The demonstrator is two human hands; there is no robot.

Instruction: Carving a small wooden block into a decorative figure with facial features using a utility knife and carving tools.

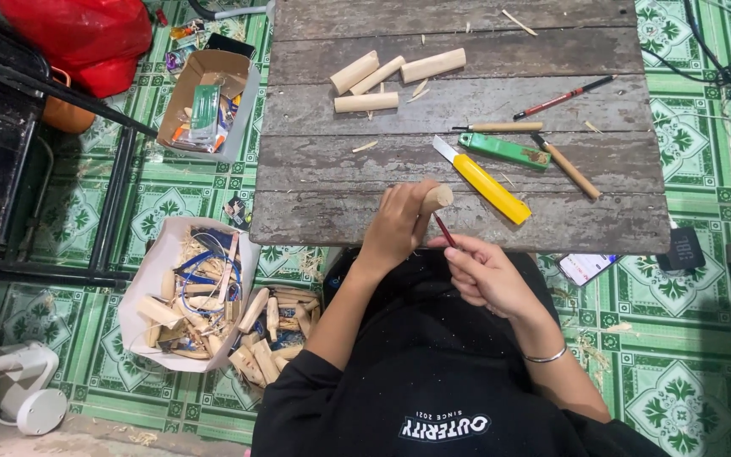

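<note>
Left hand [395, 227] grip wrapped round wooden dowel [435, 200], right hand [486, 272] grip pinching red-handled carving tool [444, 229] at dowel's near side. Carving looks early: dowel end plain, four blanks [382, 78] untouched far on worktop [315, 182].

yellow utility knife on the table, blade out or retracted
Out: a pale blade tip sticks out of the yellow utility knife at its upper-left end, lying flat on the wooden table.

4 wood pieces [387, 80] on table [340, 169], knives [492, 165] right; box [188, 292] on floor left
</note>
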